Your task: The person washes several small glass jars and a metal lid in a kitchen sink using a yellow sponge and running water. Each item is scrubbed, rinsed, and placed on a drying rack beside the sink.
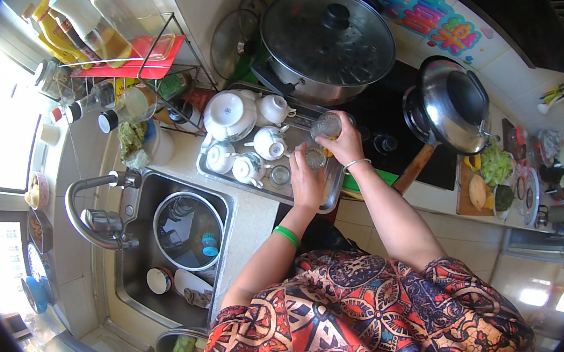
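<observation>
My right hand (pixel 346 141) grips a patterned clear glass (pixel 326 125) over the right side of a metal tray (pixel 304 132). Around a second clear glass (pixel 315 157) are the fingers and thumb of my left hand (pixel 307 179), lower on the same tray. A small glass (pixel 279 176) stands just left of that hand. Several white cups, among them one cup (pixel 270 143) lying upside down, fill the tray's left half. Behind them a white teapot (pixel 228 111) also rests bottom up.
A lidded steel pot (pixel 326 38) and a lidded wok (pixel 450 102) stand on the black cooktop (pixel 381 105). Left of the tray, the sink (pixel 132 268) holds a basin (pixel 159 212) of water under a curved faucet (pixel 75 212). A wire rack (pixel 180 35) carries bottles.
</observation>
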`<state>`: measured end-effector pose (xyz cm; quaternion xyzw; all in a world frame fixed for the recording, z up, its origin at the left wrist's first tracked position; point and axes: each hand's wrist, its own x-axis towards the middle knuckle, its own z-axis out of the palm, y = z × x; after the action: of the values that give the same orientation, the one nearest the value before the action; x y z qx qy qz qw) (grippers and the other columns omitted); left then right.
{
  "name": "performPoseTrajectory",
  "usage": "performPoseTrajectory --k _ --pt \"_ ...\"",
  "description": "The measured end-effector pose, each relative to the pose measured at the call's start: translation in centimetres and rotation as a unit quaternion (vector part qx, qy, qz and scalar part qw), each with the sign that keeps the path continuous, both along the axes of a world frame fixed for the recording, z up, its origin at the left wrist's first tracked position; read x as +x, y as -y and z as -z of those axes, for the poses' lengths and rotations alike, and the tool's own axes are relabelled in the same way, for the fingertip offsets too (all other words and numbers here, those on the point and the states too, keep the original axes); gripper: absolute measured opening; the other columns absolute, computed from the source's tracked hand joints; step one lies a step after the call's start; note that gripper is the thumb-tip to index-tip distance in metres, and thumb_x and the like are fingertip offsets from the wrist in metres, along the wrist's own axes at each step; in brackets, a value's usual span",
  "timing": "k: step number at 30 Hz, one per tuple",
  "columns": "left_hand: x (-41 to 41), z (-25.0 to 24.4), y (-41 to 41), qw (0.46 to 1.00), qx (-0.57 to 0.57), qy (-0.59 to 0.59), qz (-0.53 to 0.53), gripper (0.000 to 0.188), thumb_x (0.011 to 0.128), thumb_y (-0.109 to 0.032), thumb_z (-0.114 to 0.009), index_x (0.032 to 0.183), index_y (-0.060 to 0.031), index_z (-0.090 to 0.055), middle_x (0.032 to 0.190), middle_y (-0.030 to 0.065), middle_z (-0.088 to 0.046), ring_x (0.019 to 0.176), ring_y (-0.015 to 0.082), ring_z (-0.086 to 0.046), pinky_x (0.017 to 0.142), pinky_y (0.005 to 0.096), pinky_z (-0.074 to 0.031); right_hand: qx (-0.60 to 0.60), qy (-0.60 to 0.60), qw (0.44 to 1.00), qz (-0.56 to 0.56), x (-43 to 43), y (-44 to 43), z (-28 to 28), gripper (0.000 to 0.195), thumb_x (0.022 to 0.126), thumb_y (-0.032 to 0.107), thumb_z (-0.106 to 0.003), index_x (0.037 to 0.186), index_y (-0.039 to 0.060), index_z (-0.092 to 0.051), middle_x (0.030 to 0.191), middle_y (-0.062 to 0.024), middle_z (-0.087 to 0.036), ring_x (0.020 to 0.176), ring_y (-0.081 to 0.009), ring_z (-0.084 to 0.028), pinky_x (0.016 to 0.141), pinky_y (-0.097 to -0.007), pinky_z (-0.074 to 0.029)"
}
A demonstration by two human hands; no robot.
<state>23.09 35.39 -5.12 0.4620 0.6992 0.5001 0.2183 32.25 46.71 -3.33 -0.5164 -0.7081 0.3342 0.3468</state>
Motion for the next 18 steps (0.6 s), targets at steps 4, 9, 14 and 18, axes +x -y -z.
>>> performPoseTrajectory --k 4,9,14,18 --pt "0.3 -0.1 -1.3 1.0 0.011 -0.014 -0.023 0.078 0.069 0.009 -0.073 0.139 -0.0057 -0.041 0.132 0.0227 -0.046 0.125 0.0448 -0.046 0.104 0.0449 -0.042 -0.041 0.017 0.999 0.013 0.0 -0.1 0.0 0.066 0.066 0.014 -0.086 0.123 0.012 -0.053 0.112 -0.0149 -0.068 0.107 -0.0367 -0.066 0.092 -0.0436 -0.053" --pt "1.1 -0.9 -1.4 0.997 -0.018 -0.058 -0.051 0.085 0.066 0.012 -0.072 0.142 -0.0108 -0.041 0.134 0.0209 -0.043 0.127 0.0434 -0.043 0.107 0.0467 -0.039 -0.08 0.02 0.996 0.024 0.5 -1.0 0.6 0.067 0.066 0.016 -0.087 0.123 0.0125 -0.052 0.114 -0.0146 -0.068 0.109 -0.0359 -0.066 0.093 -0.0432 -0.053" --pt "0.5 -1.3 -0.9 0.999 0.004 0.003 -0.033 0.096 0.067 0.01 -0.074 0.151 -0.0131 -0.033 0.144 0.0223 -0.038 0.134 0.0446 -0.037 0.113 0.049 -0.034 -0.087 -0.019 0.996 0.027 0.7 -1.5 0.5 0.069 0.065 0.018 -0.088 0.124 0.0106 -0.052 0.116 -0.0144 -0.068 0.108 -0.0327 -0.066 0.093 -0.0409 -0.052" --pt "1.0 -2.6 -0.1 1.0 0.02 -0.008 -0.023 0.098 0.072 0.008 -0.073 0.155 -0.0117 -0.025 0.153 0.025 -0.029 0.141 0.0473 -0.029 0.116 0.0505 -0.029 -0.069 -0.12 0.99 0.023 0.8 -0.9 -2.5 0.067 0.068 0.018 -0.09 0.122 0.0064 -0.053 0.115 -0.014 -0.067 0.105 -0.0241 -0.064 0.093 -0.0362 -0.051"
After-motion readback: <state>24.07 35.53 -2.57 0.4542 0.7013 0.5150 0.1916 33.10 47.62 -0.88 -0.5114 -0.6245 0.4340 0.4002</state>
